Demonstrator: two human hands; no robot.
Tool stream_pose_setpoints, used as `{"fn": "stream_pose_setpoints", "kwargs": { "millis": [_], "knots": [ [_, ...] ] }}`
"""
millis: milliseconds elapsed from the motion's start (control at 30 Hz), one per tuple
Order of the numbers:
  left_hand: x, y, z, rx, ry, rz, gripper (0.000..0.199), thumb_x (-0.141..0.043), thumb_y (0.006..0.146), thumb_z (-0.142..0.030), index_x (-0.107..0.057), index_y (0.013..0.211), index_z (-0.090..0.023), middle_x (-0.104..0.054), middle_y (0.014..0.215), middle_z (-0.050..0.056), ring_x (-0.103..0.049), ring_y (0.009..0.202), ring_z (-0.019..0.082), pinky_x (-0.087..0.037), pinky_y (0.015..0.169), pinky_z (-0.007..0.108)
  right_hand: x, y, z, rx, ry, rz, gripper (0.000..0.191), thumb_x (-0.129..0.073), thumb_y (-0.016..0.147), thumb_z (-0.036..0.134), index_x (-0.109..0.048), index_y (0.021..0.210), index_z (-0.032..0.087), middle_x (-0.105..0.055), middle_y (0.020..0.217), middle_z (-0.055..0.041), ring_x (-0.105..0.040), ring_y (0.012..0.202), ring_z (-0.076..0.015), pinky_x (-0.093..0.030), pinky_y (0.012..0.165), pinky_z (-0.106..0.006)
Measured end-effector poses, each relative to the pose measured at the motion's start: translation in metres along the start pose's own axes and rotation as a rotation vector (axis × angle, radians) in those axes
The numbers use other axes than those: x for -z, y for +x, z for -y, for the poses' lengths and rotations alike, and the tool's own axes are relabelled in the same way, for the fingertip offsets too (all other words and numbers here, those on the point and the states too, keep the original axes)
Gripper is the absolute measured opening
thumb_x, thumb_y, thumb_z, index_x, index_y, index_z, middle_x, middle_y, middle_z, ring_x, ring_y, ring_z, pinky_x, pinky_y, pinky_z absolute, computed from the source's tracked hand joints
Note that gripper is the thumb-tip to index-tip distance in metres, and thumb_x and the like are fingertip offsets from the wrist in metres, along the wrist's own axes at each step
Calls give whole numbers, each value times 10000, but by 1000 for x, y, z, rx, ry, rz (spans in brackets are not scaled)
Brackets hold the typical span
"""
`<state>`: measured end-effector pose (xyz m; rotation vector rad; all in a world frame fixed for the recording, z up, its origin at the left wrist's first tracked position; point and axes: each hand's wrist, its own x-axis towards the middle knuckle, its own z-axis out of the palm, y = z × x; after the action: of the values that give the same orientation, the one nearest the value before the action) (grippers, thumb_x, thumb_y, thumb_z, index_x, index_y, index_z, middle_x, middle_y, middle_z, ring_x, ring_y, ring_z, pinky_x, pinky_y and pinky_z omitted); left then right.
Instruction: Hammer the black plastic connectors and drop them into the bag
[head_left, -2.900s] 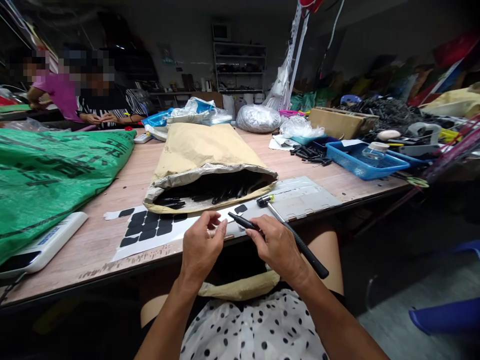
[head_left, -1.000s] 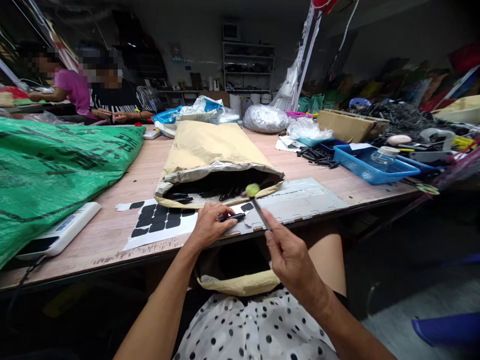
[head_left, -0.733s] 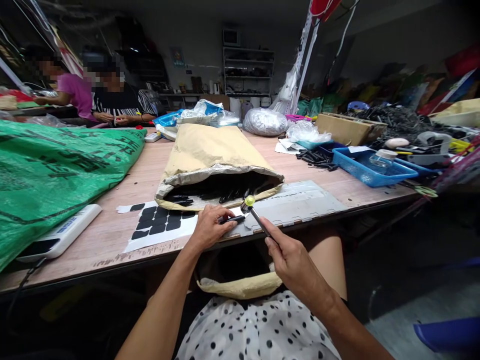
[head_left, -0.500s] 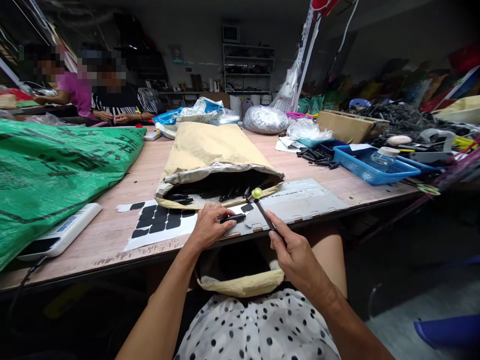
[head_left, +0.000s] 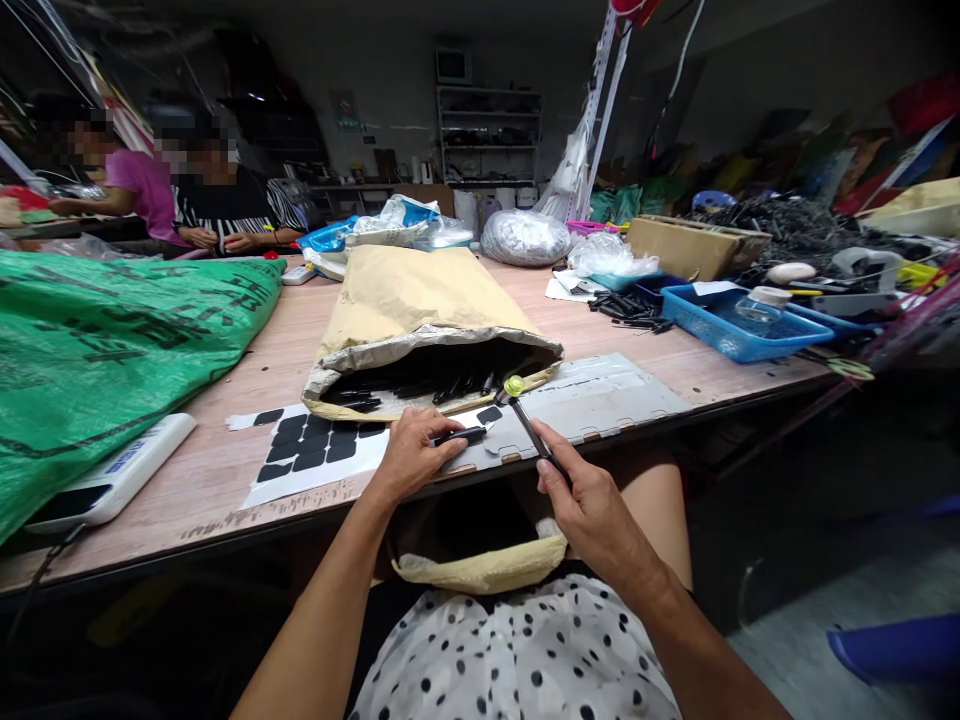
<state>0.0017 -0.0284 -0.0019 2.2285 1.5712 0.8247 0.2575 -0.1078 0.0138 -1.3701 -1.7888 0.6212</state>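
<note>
My left hand (head_left: 415, 450) is closed on a short black tube (head_left: 466, 435) that lies at the front edge of the table, over a grey board (head_left: 607, 397). In my right hand (head_left: 589, 492) is a slim dark-handled tool (head_left: 541, 442), slanting up to the left, with a round yellow-green piece (head_left: 514, 386) at its tip. Behind both hands lies an open tan paper sack (head_left: 431, 290) with many black tubes in its mouth. A white sheet (head_left: 259, 493) with rows of black rounded patches (head_left: 311, 440) sits left of my left hand.
A green bag (head_left: 135, 330) and a white device (head_left: 142, 470) are on the left. Blue trays (head_left: 742, 345), loose black tubes (head_left: 630, 312) and a cardboard box (head_left: 686, 245) stand on the right. Two people (head_left: 232, 215) sit at the back left. Another tan sack (head_left: 487, 572) opens at my lap.
The whole view has shifted slightly, so the table things appear a little further left. Both hands keep nearly the same pose and hold the same items.
</note>
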Motion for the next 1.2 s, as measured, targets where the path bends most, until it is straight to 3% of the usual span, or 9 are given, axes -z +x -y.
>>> {"fn": "stream_pose_setpoints", "kwargs": {
  "millis": [267,367,467,567,667,733,1200],
  "knots": [
    [0,0,0,-20,16,-5,264,-645,909,-393,-807,1082,-275,-704,918,41,-531,948,253,-384,885,405,-4,0,-2,3,15,24,517,-426,1019,347,-491,1523,253,-757,1044,-50,-707,856,-164,-563,831,-281],
    [0,-1,-1,-23,16,-23,254,-638,917,-388,-799,1071,-267,-700,904,40,-529,932,248,-386,874,396,-6,0,-6,29,-40,2,513,-416,1019,324,-493,1520,243,-731,1220,-70,-706,1042,-188,-554,921,-298],
    [1,-1,-3,-10,12,-41,219,-666,892,-374,-788,1028,-253,-696,875,35,-528,910,244,-390,845,381,-5,4,-12,30,-230,-72,496,-415,1014,274,-518,1498,245,-677,1340,-76,-654,1191,-218,-517,998,-317],
    [1,-2,-5,6,14,-39,187,-701,857,-356,-781,988,-251,-699,884,32,-535,931,251,-392,855,379,1,9,-16,-73,-503,-108,470,-461,995,228,-569,1451,270,-699,1239,-76,-697,1026,-226,-531,824,-294],
    [1,-2,-4,1,19,-34,219,-726,836,-366,-776,1010,-244,-707,918,37,-543,953,256,-398,888,388,7,15,-18,-187,-688,-82,451,-510,984,223,-591,1424,281,-680,1145,-70,-680,811,-184,-448,622,-268],
    [0,-1,-3,-8,26,-32,234,-728,837,-384,-776,1018,-243,-711,928,40,-548,954,256,-401,897,391,8,18,-19,-230,-752,-62,438,-527,987,241,-594,1416,298,-651,1119,-61,-648,740,-158,-385,570,-268],
    [2,-3,-1,14,-70,-36,200,-725,795,-271,-714,992,-246,-724,1016,17,-563,1025,267,-402,930,419,5,22,-25,-239,-761,-60,425,-539,995,258,-572,1414,317,-628,1108,-42,-631,789,-155,-339,571,-268]
  ]
}}
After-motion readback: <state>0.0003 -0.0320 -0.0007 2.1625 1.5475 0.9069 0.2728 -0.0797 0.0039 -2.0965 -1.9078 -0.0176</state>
